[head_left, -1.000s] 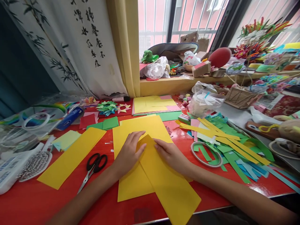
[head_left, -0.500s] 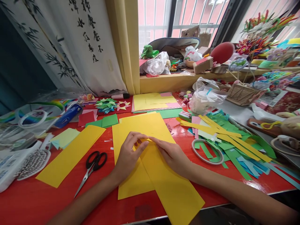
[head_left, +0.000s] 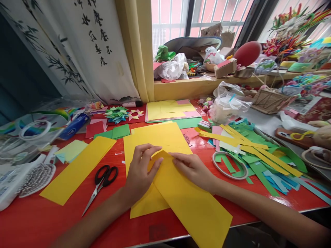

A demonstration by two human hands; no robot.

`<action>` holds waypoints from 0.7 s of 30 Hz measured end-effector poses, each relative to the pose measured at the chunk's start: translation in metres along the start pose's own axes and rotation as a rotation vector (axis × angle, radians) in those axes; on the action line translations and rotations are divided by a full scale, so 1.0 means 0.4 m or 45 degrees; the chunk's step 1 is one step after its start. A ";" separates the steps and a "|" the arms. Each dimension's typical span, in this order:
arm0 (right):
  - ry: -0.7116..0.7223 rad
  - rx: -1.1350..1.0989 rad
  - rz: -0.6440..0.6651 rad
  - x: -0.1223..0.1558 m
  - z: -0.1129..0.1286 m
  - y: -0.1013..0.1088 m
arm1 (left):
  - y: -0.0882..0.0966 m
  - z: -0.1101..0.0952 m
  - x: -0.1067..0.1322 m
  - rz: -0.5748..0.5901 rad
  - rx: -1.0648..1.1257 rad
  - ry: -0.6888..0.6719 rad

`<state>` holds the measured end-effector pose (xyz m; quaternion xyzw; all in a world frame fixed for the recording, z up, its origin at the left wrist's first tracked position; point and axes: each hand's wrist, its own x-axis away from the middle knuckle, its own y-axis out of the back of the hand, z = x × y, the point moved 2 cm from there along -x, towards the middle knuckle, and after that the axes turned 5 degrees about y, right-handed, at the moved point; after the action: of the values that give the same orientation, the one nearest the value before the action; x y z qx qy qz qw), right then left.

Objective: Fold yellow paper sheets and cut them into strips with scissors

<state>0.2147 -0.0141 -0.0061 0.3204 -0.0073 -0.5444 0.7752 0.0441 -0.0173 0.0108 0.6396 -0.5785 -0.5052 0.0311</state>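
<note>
A long yellow paper strip [head_left: 192, 206] lies slantwise in front of me, its near end sticking out past the table edge. My left hand [head_left: 142, 168] pinches the far left corner between thumb and fingers. On the right side of that far end, my right hand [head_left: 195, 170] grips the paper, fingertips near the top edge. The corner between the two hands looks raised. Underneath are more yellow paper sheets [head_left: 161, 134], partly covered by the strip and my hands. To the left, black-handled scissors [head_left: 102, 182] rest with their blades partly apart.
Another yellow strip [head_left: 77, 172] lies left of the scissors, near a hairbrush [head_left: 38, 179]. On the right are a tape roll [head_left: 244, 175] and a heap of green paper strips [head_left: 261, 165]. A paper stack [head_left: 168, 110] and a plastic bag [head_left: 227, 106] stand farther back.
The near end of the yellow strip has swung a little to the right. Its far corner now shows between my hands, and my fingertips have moved slightly apart.
</note>
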 end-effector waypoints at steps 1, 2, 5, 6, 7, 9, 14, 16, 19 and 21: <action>-0.018 -0.028 0.005 0.000 0.000 0.002 | -0.001 -0.002 0.002 0.010 -0.040 -0.053; -0.036 -0.057 0.007 0.000 0.000 0.003 | -0.002 -0.004 0.005 0.014 -0.064 -0.092; -0.073 -0.158 0.020 0.002 0.004 0.009 | -0.004 -0.008 0.011 0.012 -0.096 -0.176; -0.071 -0.193 0.024 0.002 0.006 0.010 | -0.005 -0.009 0.013 0.008 -0.098 -0.197; -0.061 -0.227 0.032 0.002 0.009 0.012 | -0.005 -0.009 0.014 0.002 -0.095 -0.215; -0.030 -0.290 0.049 0.003 0.016 0.014 | -0.004 -0.010 0.015 -0.011 -0.080 -0.240; -0.019 -0.324 0.090 0.003 0.021 0.017 | 0.000 -0.015 0.012 -0.009 -0.062 -0.228; -0.026 -0.308 0.095 0.003 0.022 0.017 | 0.003 -0.018 0.011 -0.011 -0.045 -0.230; -0.012 -0.306 0.094 0.004 0.024 0.020 | 0.007 -0.023 0.011 -0.016 -0.022 -0.233; -0.002 -0.296 0.088 0.004 0.026 0.022 | 0.009 -0.025 0.012 -0.015 -0.017 -0.231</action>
<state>0.2192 -0.0189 0.0059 0.2274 0.0444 -0.5147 0.8255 0.0474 -0.0277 0.0151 0.5945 -0.5717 -0.5651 -0.0203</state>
